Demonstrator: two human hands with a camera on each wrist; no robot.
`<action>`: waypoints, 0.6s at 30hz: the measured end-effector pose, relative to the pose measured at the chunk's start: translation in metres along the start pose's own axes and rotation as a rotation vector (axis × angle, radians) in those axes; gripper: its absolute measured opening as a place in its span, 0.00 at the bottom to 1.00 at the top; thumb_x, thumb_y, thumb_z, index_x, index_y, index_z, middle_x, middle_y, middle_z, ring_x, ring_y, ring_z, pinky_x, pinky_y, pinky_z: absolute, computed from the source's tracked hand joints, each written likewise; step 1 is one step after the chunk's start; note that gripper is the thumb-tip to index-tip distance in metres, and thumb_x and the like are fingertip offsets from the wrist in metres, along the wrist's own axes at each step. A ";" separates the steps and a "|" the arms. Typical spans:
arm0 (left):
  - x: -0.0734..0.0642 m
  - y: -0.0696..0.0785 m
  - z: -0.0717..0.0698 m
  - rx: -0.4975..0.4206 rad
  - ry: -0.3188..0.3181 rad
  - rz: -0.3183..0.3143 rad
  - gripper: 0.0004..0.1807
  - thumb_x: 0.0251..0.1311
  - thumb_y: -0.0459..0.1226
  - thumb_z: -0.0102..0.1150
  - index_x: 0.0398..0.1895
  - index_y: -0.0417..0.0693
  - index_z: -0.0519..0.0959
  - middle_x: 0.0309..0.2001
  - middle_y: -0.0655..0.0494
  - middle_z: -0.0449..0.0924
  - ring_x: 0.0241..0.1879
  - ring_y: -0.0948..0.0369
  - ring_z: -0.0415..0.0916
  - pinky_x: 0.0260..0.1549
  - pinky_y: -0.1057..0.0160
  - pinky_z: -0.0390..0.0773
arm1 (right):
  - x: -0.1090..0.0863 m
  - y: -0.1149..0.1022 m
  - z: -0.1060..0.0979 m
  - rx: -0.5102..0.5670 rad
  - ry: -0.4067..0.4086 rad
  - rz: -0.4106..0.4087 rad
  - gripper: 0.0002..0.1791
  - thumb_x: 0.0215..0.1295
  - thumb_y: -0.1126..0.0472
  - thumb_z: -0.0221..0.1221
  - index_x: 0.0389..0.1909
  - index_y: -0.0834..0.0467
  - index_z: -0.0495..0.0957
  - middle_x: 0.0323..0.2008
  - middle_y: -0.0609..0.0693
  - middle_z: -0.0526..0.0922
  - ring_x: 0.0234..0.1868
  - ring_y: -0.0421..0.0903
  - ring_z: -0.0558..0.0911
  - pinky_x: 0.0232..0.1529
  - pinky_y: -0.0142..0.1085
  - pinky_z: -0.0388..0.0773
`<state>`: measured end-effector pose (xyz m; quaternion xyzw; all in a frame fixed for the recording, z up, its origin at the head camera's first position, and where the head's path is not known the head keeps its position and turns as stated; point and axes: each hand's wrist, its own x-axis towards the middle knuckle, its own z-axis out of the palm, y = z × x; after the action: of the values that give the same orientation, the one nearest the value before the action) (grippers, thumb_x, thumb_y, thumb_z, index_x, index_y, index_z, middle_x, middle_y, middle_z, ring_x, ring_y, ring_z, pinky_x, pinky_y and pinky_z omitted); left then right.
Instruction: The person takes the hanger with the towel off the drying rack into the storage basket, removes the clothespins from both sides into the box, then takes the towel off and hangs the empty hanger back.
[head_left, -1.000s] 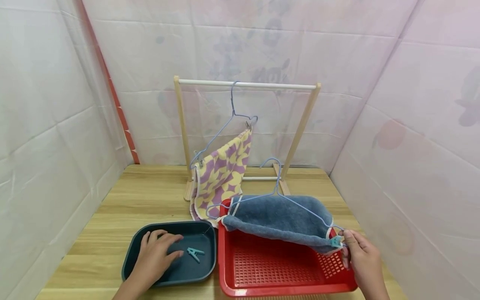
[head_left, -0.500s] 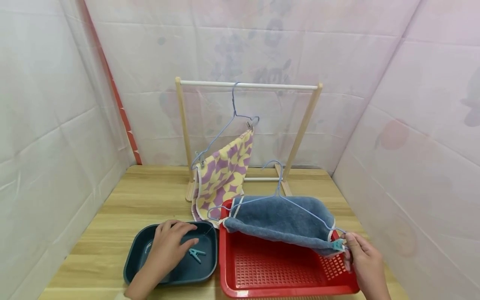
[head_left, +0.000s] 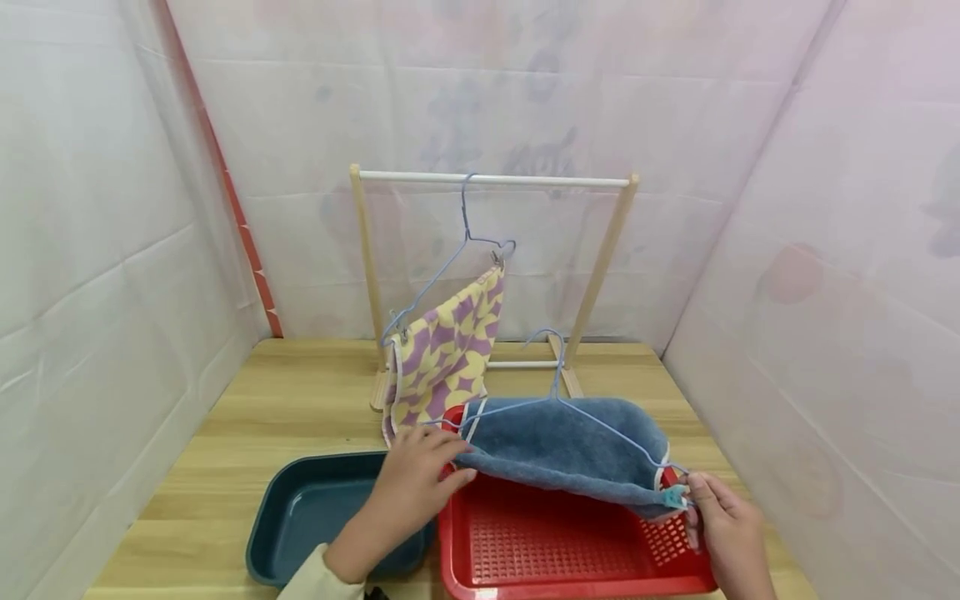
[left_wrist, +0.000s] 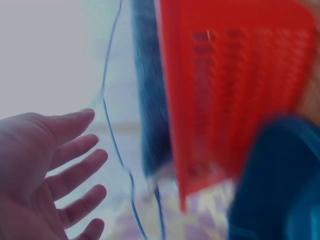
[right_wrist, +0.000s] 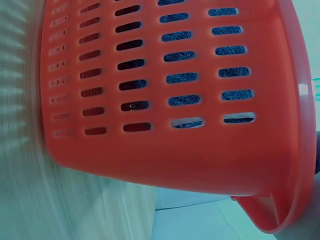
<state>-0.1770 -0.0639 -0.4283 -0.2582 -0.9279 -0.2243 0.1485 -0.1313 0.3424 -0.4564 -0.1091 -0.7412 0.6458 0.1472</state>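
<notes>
My right hand point(head_left: 729, 515) pinches the right end of a blue wire hanger point(head_left: 606, 425), where a teal clothespin point(head_left: 674, 497) grips the corner of a blue towel point(head_left: 562, 442). The towel lies over the back of a red perforated basket point(head_left: 540, 592), with its front edge along the hanger's lower wire. Near the hanger's left end is my left hand point(head_left: 416, 477), overlapping the towel's corner in the head view. In the left wrist view its fingers point(left_wrist: 82, 167) are spread and apart from the wire. In the right wrist view, the basket's wall point(right_wrist: 200, 155) fills most of the picture.
A dark teal tray point(head_left: 258, 521) stands left of the basket, partly under my left arm. Behind, a wooden rack point(head_left: 600, 271) bears another hanger point(head_left: 431, 279) with a purple-and-yellow cloth point(head_left: 450, 350) clipped on. Fabric walls enclose the wooden table point(head_left: 225, 442).
My left hand has moved right, from over the tray to the hanger's left end. The loose teal clothespin seen earlier in the tray is now out of sight. My right hand keeps its hold.
</notes>
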 end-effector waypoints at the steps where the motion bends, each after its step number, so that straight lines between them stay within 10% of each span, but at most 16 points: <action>1: 0.004 0.006 0.002 -0.003 -0.011 0.036 0.17 0.62 0.54 0.66 0.52 0.62 0.85 0.51 0.66 0.83 0.52 0.62 0.73 0.53 0.51 0.73 | 0.000 0.001 0.000 -0.006 -0.002 0.005 0.17 0.76 0.52 0.54 0.40 0.64 0.79 0.17 0.50 0.70 0.12 0.48 0.68 0.13 0.39 0.68; 9: 0.040 0.052 0.024 0.109 -0.109 0.263 0.18 0.69 0.56 0.58 0.56 0.63 0.83 0.53 0.67 0.82 0.50 0.64 0.75 0.49 0.61 0.74 | -0.004 0.004 -0.003 -0.012 0.012 0.023 0.18 0.76 0.51 0.54 0.40 0.64 0.79 0.17 0.50 0.70 0.13 0.48 0.68 0.14 0.38 0.69; 18: 0.071 0.097 0.048 0.258 -0.286 0.363 0.24 0.70 0.59 0.52 0.65 0.68 0.76 0.59 0.71 0.77 0.56 0.67 0.74 0.50 0.66 0.73 | 0.001 0.003 0.004 -0.034 0.022 0.027 0.19 0.76 0.50 0.54 0.39 0.64 0.78 0.17 0.49 0.70 0.12 0.48 0.68 0.14 0.38 0.69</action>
<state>-0.1898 0.0628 -0.4086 -0.4286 -0.8988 -0.0348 0.0854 -0.1335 0.3396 -0.4602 -0.1286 -0.7490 0.6337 0.1445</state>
